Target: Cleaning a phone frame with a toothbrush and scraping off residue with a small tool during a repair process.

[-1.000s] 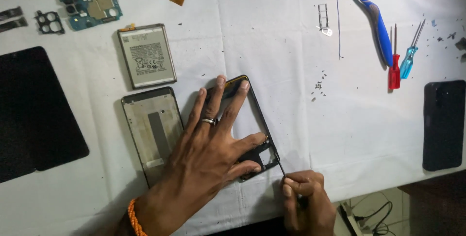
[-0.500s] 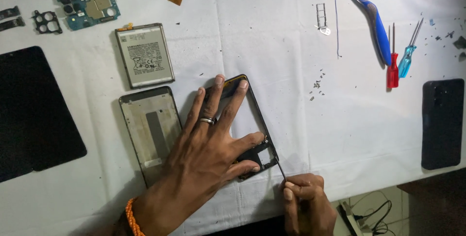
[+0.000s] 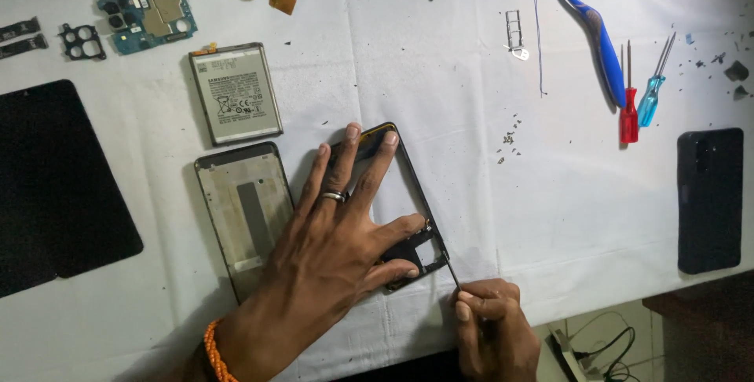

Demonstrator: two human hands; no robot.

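The phone frame (image 3: pixel 408 201), a black open rim, lies near the front edge of the table (image 3: pixel 471 154); we press it flat with our left hand (image 3: pixel 338 248), fingers spread and not closed around anything, so it cannot slide. Our right hand (image 3: pixel 491 327) is clenched on a thin metal tool (image 3: pixel 453 274) whose tip meets the frame's near right corner. Touching our left hand lies a grey back plate (image 3: pixel 243 209), the battery (image 3: pixel 236 93) behind it, the screwdrivers (image 3: pixel 636 99) well apart toward the right edge.
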